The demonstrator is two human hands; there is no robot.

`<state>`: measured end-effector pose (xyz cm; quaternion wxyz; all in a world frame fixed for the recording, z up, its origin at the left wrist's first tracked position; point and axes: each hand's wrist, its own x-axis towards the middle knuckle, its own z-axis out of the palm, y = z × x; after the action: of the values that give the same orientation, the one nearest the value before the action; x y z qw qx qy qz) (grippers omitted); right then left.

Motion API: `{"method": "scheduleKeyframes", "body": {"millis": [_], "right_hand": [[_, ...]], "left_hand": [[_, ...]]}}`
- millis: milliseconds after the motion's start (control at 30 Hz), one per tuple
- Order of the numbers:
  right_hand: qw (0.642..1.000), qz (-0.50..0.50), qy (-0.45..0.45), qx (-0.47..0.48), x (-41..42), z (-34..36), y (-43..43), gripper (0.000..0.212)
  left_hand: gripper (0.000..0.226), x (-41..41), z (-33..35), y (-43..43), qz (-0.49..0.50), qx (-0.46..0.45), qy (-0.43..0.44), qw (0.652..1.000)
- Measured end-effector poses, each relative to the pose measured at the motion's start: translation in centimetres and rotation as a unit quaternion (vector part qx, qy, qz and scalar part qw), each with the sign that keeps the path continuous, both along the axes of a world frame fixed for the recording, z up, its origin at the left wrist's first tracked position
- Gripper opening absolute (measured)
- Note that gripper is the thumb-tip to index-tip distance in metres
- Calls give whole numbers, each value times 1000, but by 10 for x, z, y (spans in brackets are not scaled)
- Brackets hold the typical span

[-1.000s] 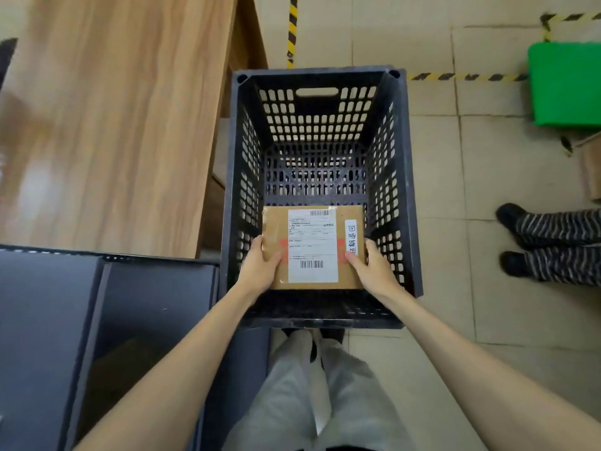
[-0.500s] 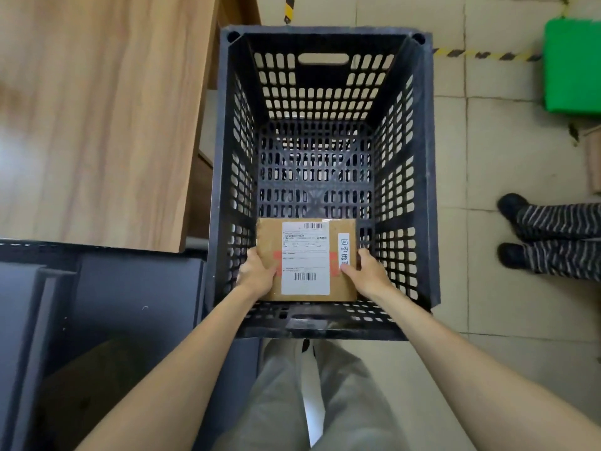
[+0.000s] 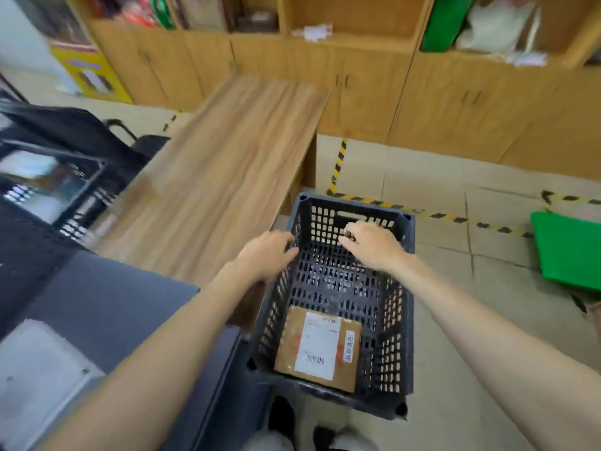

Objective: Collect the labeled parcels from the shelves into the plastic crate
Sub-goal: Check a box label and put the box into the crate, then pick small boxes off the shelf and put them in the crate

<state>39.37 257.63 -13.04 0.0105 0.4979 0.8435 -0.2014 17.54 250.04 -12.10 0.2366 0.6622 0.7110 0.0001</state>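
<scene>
The labeled parcel [image 3: 320, 346], a brown cardboard box with a white shipping label facing up, lies flat on the floor of the black plastic crate [image 3: 405, 320], at the crate's near end and toward its left wall; half a second ago both hands gripped its sides, and now neither touches it. The left hand [image 3: 265, 255] has lifted clear and hangs over the crate's left rim with its fingers loose and spread, holding nothing. The right hand [image 3: 372, 244] is raised above the crate's far end, its fingers curled loosely with nothing in them; motion blur makes it impossible to tell whether they brush the far wall. The view has swung up from the straight-down look of before, so the wooden table [image 3: 224, 177] to the left of the crate now stretches away toward a row of wooden shelves [image 3: 357, 43] and cupboards along the back wall. Items on those shelves are too blurred to identify, though something white lies on the middle shelf. Yellow-and-black tape [image 3: 455, 219] runs across the tiled floor beyond the crate, and a green object [image 3: 569, 249] is cut off at the right edge. The striped trouser legs seen earlier at the right are out of frame. Dark furniture at the left is smeared beyond reading
</scene>
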Motion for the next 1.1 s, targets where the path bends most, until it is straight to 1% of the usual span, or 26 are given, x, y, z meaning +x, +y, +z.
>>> {"method": "scheduleKeyframes", "body": {"millis": [67, 167, 300, 400, 467, 567, 700, 833, 967, 1100], "right_hand": [[998, 54, 15, 39, -23, 44, 12, 34], [986, 129, 48, 94, -63, 89, 13, 36], [960, 224, 92, 140, -118, 128, -23, 35], [924, 308, 114, 198, -163, 150, -64, 35], [892, 362, 139, 233, -195, 164, -98, 35], [844, 443, 161, 255, -244, 182, -164, 34], [776, 552, 183, 245, -296, 198, -282, 30], [714, 647, 197, 181, -319, 208, -425, 34], [638, 719, 230, 151, -312, 211, -578, 35], [556, 779, 253, 141, -280, 216, -730, 36]], "left_hand": [[41, -15, 44, -5, 20, 42, 30, 998], [48, -42, 88, -30, 74, 101, 75, 989], [48, -75, 135, -97, 138, 126, 130, 974], [41, -100, 162, -160, 201, 149, 167, 954], [38, -114, 174, -211, 261, 165, 164, 937], [46, -124, 186, -302, 347, 180, 156, 907], [52, -115, 200, -441, 462, 168, 184, 851], [53, -79, 211, -595, 569, 133, 233, 777], [54, -20, 221, -745, 648, 92, 268, 707], [54, 49, 226, -875, 709, 68, 294, 638]]}}
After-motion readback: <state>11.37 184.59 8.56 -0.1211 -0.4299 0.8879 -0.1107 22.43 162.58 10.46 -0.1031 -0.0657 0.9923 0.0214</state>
